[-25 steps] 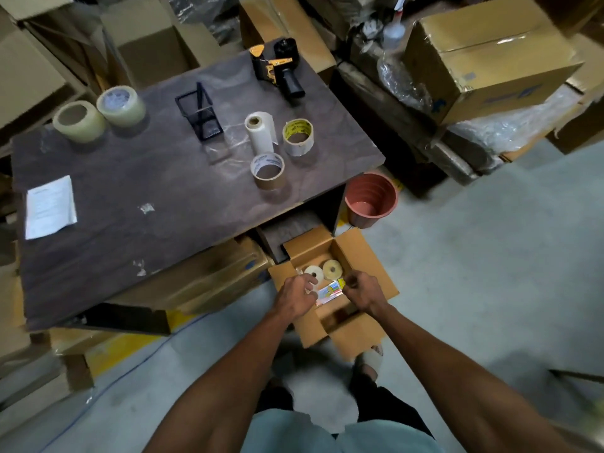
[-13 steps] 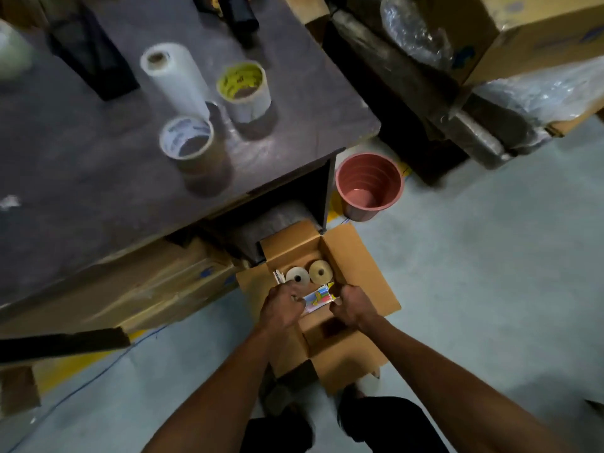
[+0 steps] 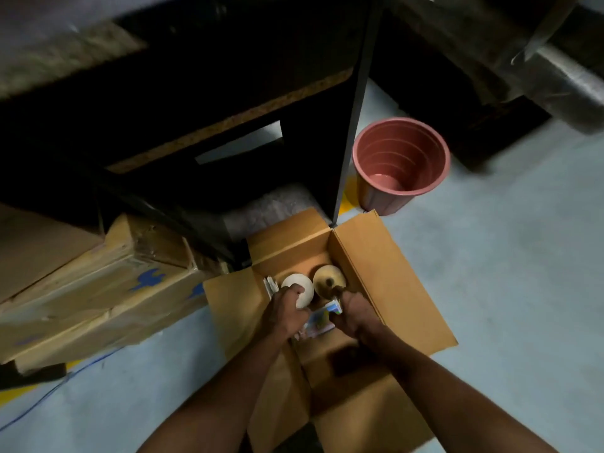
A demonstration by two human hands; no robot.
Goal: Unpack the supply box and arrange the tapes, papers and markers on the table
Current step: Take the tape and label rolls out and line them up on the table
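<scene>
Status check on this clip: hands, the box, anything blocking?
Both hands in open supply box: left hand and right hand each grip an end of colourful packet. Two rolls beside it. No obstruction visible.

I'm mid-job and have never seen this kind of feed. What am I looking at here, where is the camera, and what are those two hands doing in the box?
There is no machine: a person works with bare hands, and the one picture comes from a camera worn on their head, looking down. On the pale floor sits an open brown cardboard box beside a pink plastic bucket. Inside the box are a white tape roll, a tan tape roll and a colourful printed packet. The left hand and right hand both reach in, fingers curled at the packet's two ends. It looks like a two-handed grip, though the frame is blurred.
</scene>
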